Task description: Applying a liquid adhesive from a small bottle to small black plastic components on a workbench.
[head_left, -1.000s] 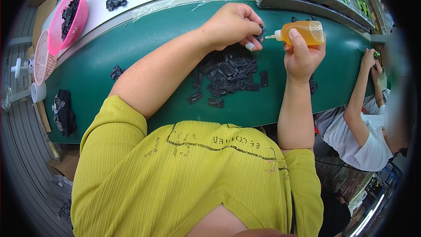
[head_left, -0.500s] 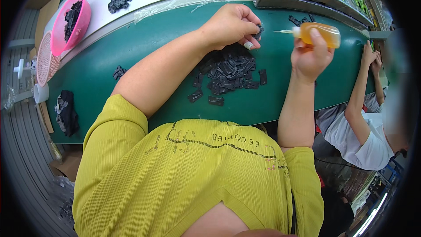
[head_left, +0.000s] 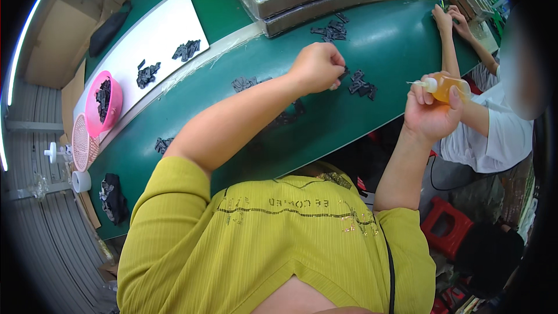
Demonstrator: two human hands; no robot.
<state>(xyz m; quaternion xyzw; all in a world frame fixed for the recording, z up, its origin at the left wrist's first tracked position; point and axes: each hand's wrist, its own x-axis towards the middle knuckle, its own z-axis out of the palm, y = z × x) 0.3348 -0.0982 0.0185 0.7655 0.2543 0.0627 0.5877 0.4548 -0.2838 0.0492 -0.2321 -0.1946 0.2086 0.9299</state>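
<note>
My left hand [head_left: 318,67] is closed above the green table, with a small black plastic piece [head_left: 344,73] partly showing at its fingertips. Close beside it on the right lies a small pile of black plastic pieces [head_left: 363,85]. Under my left forearm another pile [head_left: 288,115] is partly hidden. My right hand [head_left: 431,110], farther right and past the table edge, is wrapped around a clear squeeze bottle [head_left: 450,88] of amber liquid. The bottle has a white cap and a thin needle tip pointing left.
More black pieces [head_left: 330,29] lie beside a tray of green-and-black packaged items [head_left: 273,0]. A white board [head_left: 165,41] bears two piles; a pink basket [head_left: 116,100] holds more. A co-worker's hands [head_left: 450,20] are at the far right. A red stool [head_left: 447,227] stands below.
The view has turned. My left hand has moved right, from above the big pile to near the smaller one. The right hand has drawn the bottle away from it.
</note>
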